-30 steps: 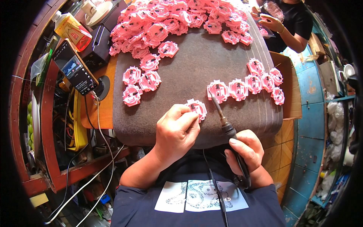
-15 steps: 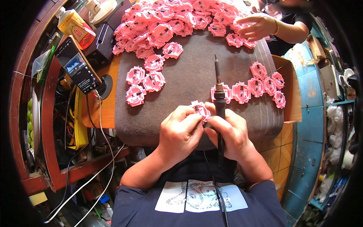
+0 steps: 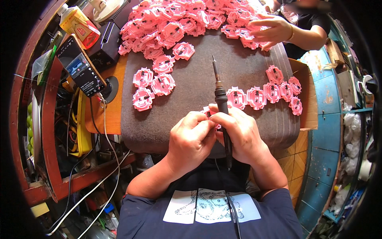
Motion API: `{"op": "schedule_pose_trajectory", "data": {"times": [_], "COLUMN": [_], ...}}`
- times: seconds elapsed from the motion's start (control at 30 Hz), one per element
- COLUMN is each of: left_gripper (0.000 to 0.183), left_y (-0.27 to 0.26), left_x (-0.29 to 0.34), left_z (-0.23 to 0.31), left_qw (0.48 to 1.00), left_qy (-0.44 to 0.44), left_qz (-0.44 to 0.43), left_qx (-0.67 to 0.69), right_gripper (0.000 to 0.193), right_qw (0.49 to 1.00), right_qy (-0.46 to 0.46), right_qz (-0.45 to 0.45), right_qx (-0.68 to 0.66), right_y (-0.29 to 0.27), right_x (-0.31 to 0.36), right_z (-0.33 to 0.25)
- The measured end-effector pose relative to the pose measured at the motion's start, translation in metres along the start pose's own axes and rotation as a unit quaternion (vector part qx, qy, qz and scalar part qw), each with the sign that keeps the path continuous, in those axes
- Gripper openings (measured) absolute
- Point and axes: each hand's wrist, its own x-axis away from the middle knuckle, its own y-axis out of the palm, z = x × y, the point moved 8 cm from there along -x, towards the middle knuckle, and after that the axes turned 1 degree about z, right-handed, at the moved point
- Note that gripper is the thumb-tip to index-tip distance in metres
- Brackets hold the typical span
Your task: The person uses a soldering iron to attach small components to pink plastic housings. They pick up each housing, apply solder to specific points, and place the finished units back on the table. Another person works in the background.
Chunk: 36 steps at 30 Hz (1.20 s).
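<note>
My left hand [image 3: 192, 137] is closed on a pink plastic part [image 3: 206, 111], mostly hidden behind my fingers at the table's near edge. My right hand [image 3: 240, 134] holds a soldering iron [image 3: 221, 96] across its fingers, metal tip pointing up and away, cord running down over my shirt. Its thumb and fingertips also meet at the same pink part, against my left fingertips. Just beyond the right hand lies a row of similar pink parts [image 3: 256, 98], each with a small black piece in its middle.
Many pink parts [image 3: 171, 32] are heaped at the table's far side; several more [image 3: 163, 84] lie at the left. Another person's hand [image 3: 272, 30] reaches over the heap at the far right. A phone on a stand [image 3: 81, 67] and a bottle [image 3: 79, 27] are at left.
My right hand has turned and moved slightly left, closing over the pink part. The soldering iron's tip has swung left. The other person's hand has shifted a little right.
</note>
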Motion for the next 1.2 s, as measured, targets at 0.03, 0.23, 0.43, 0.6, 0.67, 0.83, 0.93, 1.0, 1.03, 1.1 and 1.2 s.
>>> {"op": "schedule_pose_trajectory", "data": {"times": [0.03,0.23,0.43,0.6,0.67,0.83,0.93,1.0,1.03,1.1,1.2], "left_gripper": [0.020,0.017,0.016,0.015,0.015,0.014,0.014,0.015,0.015,0.017,0.024], "left_y": [0.000,0.002,0.001,0.001,-0.001,0.002,0.002,0.001,0.001,-0.002,-0.036], "left_x": [0.000,0.002,0.001,0.001,0.000,0.003,0.003,0.003,0.003,0.001,-0.008], "left_z": [0.000,-0.001,0.000,0.000,0.001,-0.001,-0.001,-0.001,-0.001,0.000,-0.002], "left_qw": [1.000,1.000,1.000,1.000,1.000,1.000,1.000,1.000,1.000,1.000,0.997], "left_qy": [0.000,0.006,0.001,0.001,0.009,-0.007,-0.010,-0.002,0.007,-0.001,0.037], "left_qz": [0.001,-0.001,0.003,0.007,0.017,0.002,0.003,0.008,0.013,0.006,0.050], "left_qx": [-0.001,-0.003,-0.002,-0.002,-0.004,-0.009,-0.010,-0.006,-0.002,0.022,-0.053], "right_gripper": [0.052,0.052,0.053,0.051,0.050,0.049,0.049,0.049,0.049,0.050,0.051], "right_qw": [1.000,1.000,1.000,0.999,0.999,0.999,0.999,0.999,0.999,1.000,0.999], "right_qy": [0.002,0.015,0.008,0.015,0.016,0.015,0.019,0.018,0.015,0.018,0.030], "right_qz": [-0.002,0.004,0.003,0.003,0.004,0.004,-0.002,0.002,0.004,0.010,0.004], "right_qx": [0.001,-0.027,-0.026,-0.036,-0.041,-0.034,-0.027,-0.028,-0.031,-0.019,0.011], "right_y": [0.001,-0.001,-0.001,-0.002,-0.001,-0.002,-0.002,-0.001,0.000,0.000,0.001], "right_x": [0.000,-0.001,-0.002,-0.002,-0.002,-0.001,-0.001,-0.001,-0.001,-0.002,-0.001], "right_z": [0.000,0.001,0.001,0.002,0.002,0.003,0.002,0.002,0.002,0.001,0.002]}}
